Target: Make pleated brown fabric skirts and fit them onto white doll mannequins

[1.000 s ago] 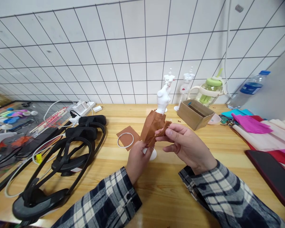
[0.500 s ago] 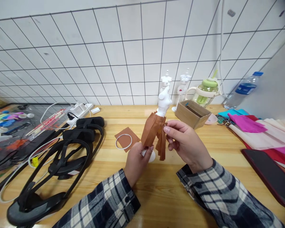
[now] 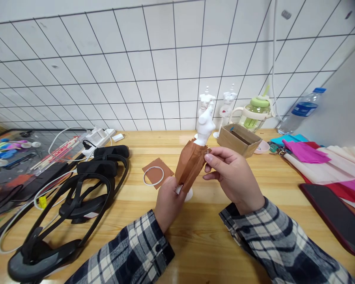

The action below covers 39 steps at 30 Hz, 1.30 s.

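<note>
A small white mannequin (image 3: 205,126) on a stand leans to the right above the wooden table (image 3: 195,244). Pleated brown paper (image 3: 191,163) is wrapped round its waist like a skirt. My left hand (image 3: 168,199) is closed round the lower stand and the bottom of the brown paper. My right hand (image 3: 230,175) pinches the upper right edge of the paper at the mannequin's waist. A flat brown paper piece (image 3: 158,169) with a white ring (image 3: 153,176) on it lies on the table just left of my left hand.
Black headsets (image 3: 85,189) and white cables lie at the left. Two more white mannequins (image 3: 207,100), a cardboard box (image 3: 238,140), a green-lidded jug (image 3: 258,112) and a water bottle (image 3: 301,110) stand at the back. Coloured paper sheets (image 3: 322,161) and a dark phone (image 3: 337,217) lie at the right.
The loose hanging end of the brown paper has been drawn up against the mannequin. My right hand rose slightly to the waist. My left hand stayed on the stand.
</note>
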Tool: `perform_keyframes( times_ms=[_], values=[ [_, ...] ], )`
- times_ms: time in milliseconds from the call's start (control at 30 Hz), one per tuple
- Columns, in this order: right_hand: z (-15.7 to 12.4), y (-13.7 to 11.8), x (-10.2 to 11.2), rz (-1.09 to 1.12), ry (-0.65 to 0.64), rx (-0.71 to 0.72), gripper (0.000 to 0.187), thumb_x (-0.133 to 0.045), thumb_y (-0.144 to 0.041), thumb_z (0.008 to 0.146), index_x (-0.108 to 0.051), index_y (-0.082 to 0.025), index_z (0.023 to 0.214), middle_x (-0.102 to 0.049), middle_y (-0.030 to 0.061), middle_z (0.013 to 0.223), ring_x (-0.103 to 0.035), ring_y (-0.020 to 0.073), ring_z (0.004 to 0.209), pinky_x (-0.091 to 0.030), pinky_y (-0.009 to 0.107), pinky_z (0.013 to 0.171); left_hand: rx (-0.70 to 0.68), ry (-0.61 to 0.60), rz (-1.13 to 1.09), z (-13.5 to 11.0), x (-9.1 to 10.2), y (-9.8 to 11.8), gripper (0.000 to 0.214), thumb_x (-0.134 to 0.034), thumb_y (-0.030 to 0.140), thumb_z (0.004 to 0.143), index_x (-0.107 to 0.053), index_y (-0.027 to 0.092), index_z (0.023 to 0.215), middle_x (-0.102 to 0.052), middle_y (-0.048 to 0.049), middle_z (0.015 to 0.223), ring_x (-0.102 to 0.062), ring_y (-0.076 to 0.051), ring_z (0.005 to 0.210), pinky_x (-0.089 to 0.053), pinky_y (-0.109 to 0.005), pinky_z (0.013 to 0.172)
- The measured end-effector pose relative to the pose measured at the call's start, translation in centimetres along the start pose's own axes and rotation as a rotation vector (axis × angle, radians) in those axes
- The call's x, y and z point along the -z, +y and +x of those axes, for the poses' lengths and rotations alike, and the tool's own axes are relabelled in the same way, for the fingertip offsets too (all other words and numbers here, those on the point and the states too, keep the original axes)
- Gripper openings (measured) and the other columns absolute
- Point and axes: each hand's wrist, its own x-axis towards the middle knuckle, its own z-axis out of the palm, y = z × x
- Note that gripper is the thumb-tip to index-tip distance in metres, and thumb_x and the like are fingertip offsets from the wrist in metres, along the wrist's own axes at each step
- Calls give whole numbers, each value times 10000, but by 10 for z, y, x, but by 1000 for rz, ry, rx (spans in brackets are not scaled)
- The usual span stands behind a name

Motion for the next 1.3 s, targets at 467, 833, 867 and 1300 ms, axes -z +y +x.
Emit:
perform_keyframes(
  times_ms=[467, 833, 867, 1300],
  values=[
    [0, 2, 2, 21, -37, 106, 385, -789, -307, 697, -463, -227, 887, -654, -71, 675, -592, 83, 520, -509, 159, 408, -21, 8, -14, 0, -1, 0, 199, -528, 281, 896, -638, 177, 768, -673, -41, 762, -595, -180, 725, -411, -272, 665],
    [0, -2, 2, 34, -43, 94, 405, -789, -296, 700, -407, -221, 816, -627, -86, 663, -586, 73, 510, -514, 156, 404, -81, 33, -24, -2, -2, -3, 146, -510, 212, 882, -653, 186, 871, -682, -55, 848, -613, -196, 807, -444, -282, 706],
    [0, -2, 2, 33, -48, 94, 406, -789, -295, 700, -408, -222, 818, -624, -89, 664, -584, 72, 509, -514, 156, 404, -87, 33, -24, -2, -2, -3, 141, -513, 207, 880, -652, 186, 871, -679, -53, 840, -610, -193, 801, -442, -280, 704],
    [0, -11, 9, -188, -21, 162, 366, -766, -300, 712, -416, -221, 783, -542, -95, 597, -485, 58, 424, -478, 174, 365, -192, 62, 72, -1, 2, 0, 213, -499, 220, 906, -655, 175, 770, -631, -32, 684, -575, -163, 668, -397, -252, 614]
  ],
)
